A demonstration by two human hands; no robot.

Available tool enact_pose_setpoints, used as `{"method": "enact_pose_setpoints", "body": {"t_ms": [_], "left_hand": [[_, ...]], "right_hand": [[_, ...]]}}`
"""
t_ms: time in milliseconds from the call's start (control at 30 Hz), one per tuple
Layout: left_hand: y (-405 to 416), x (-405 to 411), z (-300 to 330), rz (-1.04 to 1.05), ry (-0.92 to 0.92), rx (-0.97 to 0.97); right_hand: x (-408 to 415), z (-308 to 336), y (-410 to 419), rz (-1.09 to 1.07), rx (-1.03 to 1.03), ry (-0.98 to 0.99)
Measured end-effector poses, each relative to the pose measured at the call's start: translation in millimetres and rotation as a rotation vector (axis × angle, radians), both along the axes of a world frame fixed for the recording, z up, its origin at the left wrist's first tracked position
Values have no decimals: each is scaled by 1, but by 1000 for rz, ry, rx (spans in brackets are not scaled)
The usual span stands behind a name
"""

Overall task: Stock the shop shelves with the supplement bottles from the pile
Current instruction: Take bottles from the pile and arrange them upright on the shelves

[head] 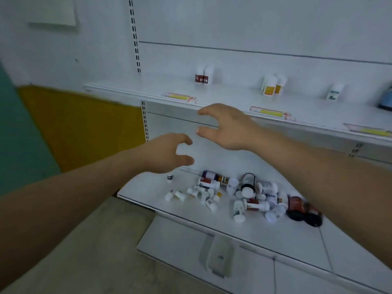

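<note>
Matt white metal shelf [212, 98], plastic bottles [244, 194]

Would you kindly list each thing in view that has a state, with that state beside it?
left hand: open, empty, fingers curled, in the air
right hand: open, empty, in the air
pile of bottles: jumbled on the lower shelf, mostly lying down
red-label bottles: upright, side by side on the upper shelf
yellow-label bottles: upright, clustered
teal-label bottle: upright, alone

two bare forearms, no sleeves; left hand [167, 153], right hand [228, 127] ungloved, no rings, no watch.
</note>
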State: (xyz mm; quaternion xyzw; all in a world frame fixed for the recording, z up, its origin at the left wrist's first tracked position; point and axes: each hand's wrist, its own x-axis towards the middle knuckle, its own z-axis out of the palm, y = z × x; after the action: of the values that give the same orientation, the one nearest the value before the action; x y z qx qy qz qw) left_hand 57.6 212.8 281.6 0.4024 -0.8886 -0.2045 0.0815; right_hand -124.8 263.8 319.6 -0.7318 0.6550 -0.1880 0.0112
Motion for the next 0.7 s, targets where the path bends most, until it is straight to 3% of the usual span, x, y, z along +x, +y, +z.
{"method": "enact_pose_setpoints", "body": {"t_ms": [167, 467, 700], "left_hand": [[27, -31, -69, -47, -52, 168], [-11, -82, -181, -104, -256, 367], [-50, -153, -245, -106, -219, 470]], "right_hand": [[-30, -52, 46, -53, 135, -46], [-111, -182, 49, -449, 428, -272], [-161, -263, 49, -634, 616, -250]]}}
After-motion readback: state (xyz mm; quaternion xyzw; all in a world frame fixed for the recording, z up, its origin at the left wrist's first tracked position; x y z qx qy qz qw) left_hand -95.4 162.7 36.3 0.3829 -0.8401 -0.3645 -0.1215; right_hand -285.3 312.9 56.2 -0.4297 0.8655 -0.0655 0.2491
